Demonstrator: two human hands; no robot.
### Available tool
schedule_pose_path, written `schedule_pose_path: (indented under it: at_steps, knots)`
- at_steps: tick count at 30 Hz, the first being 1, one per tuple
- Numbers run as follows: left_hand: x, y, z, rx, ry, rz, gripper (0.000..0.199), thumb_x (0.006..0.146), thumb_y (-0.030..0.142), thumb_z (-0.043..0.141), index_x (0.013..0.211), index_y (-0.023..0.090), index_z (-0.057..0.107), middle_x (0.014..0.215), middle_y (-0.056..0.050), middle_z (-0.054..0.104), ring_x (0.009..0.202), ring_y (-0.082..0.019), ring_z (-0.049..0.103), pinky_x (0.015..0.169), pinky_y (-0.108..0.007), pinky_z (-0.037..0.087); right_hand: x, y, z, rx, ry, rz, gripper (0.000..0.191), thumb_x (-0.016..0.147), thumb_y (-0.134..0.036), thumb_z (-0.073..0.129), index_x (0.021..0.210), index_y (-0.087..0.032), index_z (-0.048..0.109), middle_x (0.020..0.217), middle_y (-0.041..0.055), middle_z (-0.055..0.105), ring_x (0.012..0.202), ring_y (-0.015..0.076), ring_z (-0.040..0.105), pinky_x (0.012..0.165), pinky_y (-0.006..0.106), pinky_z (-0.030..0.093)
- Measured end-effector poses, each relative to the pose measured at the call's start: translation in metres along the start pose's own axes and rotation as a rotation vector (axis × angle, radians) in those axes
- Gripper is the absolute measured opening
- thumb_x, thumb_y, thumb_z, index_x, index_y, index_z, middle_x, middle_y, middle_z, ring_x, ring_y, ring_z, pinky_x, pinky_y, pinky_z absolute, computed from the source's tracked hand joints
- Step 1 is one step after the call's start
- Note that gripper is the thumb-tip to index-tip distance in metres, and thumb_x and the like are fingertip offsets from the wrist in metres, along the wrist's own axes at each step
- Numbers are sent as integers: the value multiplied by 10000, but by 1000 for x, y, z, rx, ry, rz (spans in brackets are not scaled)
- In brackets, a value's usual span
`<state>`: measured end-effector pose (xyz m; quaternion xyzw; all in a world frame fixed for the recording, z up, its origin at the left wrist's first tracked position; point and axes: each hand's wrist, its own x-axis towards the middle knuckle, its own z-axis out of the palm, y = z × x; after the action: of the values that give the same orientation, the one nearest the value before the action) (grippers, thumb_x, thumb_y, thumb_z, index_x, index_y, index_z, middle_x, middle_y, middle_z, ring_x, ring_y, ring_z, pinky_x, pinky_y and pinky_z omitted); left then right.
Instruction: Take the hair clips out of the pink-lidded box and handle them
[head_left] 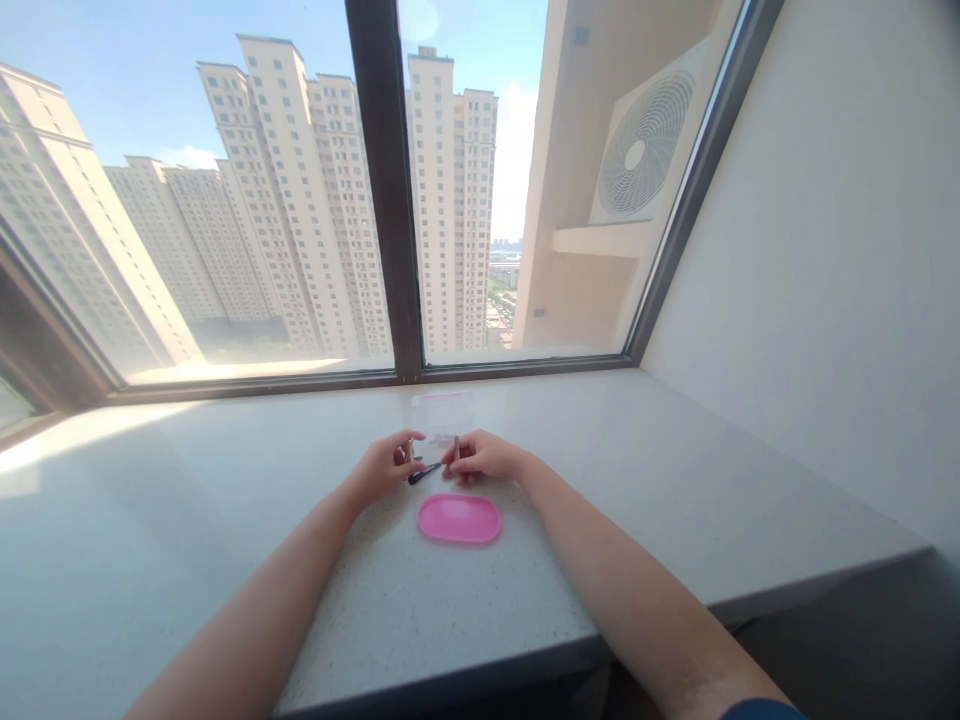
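My left hand (386, 463) is over the counter with its fingers curled. Something small seems to be between its thumb and fingers, too small to make out. Across from it, my right hand (484, 457) pinches a slim metallic tool (457, 448), held upright; its kind is unclear. A thin dark-handled tool (423, 475) lies slanted between the two hands, close to the left thumb. Just in front of the hands is a pink oval tray (459, 520) with a raised rim. Behind them lies a clear plastic bag (439, 412) with a pink strip along its top.
The pale speckled counter (247, 520) runs back to a dark-framed window (405, 200). A white wall (832, 250) borders it on the right. The counter's front edge (525, 664) passes beneath my right forearm. Sunlight falls on the left end.
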<state>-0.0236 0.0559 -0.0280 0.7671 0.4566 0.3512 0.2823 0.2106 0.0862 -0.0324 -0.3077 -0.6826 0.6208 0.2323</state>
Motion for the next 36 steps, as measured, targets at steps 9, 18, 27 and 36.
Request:
schedule_pose_path:
  at_steps: [9,18,27,36]
  knots:
    - [2,4,-3,149,17,44,266,691,432,679,759,176,701,622,24,523,562,-111,450,564,-233,369,1,1,-1,10,4,-12,246,675,-231,725,881,-114,659,801,60,690,642,123,631,564,217,491]
    - [4,-2,-4,174,-21,74,232,753,396,630,754,175,699,704,-5,558,598,-119,484,596,-239,384,3,5,-2,78,-1,-1,261,696,-148,677,949,-96,638,873,91,695,662,129,651,587,225,510]
    - [2,4,-6,193,-10,108,343,829,444,518,703,162,668,680,-7,542,631,-131,480,622,-251,377,0,0,1,26,-35,-26,293,701,-236,714,952,-99,650,905,99,694,643,126,653,575,223,510]
    - [1,4,-3,-165,28,-102,402,855,499,433,790,142,605,528,47,437,477,-106,432,481,-232,348,1,2,0,11,-41,-18,342,677,-284,753,947,-98,659,896,100,698,643,126,648,579,216,505]
